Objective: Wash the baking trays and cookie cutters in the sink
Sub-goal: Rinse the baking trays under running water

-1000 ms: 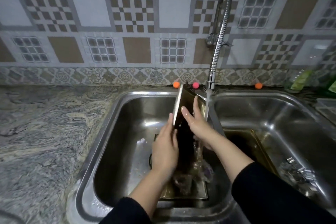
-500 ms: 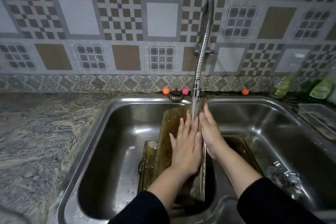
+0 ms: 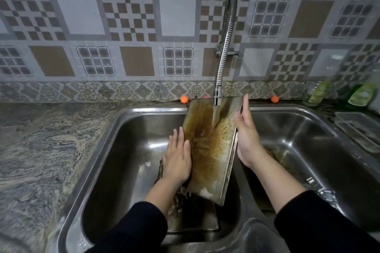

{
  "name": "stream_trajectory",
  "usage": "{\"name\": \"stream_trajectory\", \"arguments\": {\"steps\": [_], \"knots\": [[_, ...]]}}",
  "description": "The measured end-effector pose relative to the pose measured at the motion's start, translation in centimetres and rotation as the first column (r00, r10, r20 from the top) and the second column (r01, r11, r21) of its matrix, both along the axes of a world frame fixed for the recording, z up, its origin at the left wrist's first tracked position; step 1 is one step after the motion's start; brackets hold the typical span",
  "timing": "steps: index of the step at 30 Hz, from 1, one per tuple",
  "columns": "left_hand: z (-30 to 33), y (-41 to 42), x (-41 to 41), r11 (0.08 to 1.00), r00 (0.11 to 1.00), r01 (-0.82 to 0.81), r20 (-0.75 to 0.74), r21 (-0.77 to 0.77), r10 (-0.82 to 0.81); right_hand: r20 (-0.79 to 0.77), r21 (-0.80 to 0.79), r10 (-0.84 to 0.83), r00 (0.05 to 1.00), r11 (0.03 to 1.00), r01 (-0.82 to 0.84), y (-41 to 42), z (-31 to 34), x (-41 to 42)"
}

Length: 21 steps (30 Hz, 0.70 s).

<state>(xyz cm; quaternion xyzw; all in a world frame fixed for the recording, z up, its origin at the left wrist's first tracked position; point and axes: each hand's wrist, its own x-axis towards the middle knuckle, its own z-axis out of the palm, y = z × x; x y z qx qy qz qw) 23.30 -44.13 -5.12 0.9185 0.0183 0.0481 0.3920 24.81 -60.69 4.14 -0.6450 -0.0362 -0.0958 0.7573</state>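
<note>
Double steel sink set in a marbled bench; work is confined to the left basin. A hose tap hangs over the divider, water running. One baking tray, heavily browned with grease, is held tilted on end under the stream, its lower edge down in the basin, presumably so the water sheets down its face and drains off. A second tray lies flat on the basin floor beneath. Left hand: fingers straight and together, pressed flat against the tray's left edge. Right hand: fingers extended, palm bracing the right edge. The two hands clamp the tray between them. Cookie cutters, small metal pieces, appear to lie in the right basin, not yet handled. Judgement: rinsing stage, early in the task.
</note>
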Motion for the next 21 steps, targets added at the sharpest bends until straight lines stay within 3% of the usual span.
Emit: {"name": "stream_trajectory", "arguments": {"steps": [8, 11, 15, 18, 21], "knots": [[1.6, -2.0, -3.2, 0.972, 0.972, 0.227, 0.046, 0.063, -0.23, -0.013, 0.031, -0.109, 0.994, 0.994, 0.109, -0.4, 2.2, 2.3], [3.0, -3.2, -3.6, 0.947, 0.956, 0.263, 0.086, 0.185, -0.282, -0.004, 0.01, -0.169, 0.986, 0.986, 0.169, -0.2, 3.0, 2.4], [4.9, -5.4, -3.5, 0.924, 0.893, 0.245, 0.302, 0.294, -0.334, 0.048, -0.039, -0.174, 0.984, 0.984, 0.176, -1.0, 4.6, 2.5], [6.6, -6.8, -3.2, 0.95, 0.843, 0.217, 0.449, 0.223, -0.298, 0.07, -0.031, -0.117, 0.991, 0.992, 0.12, -2.6, 6.0, 2.5], [9.1, -8.7, -3.2, 0.975, 0.805, 0.221, 0.563, 0.005, -0.185, -0.003, -0.128, -0.074, 0.997, 0.989, 0.073, -4.8, 5.9, 2.3]]}}
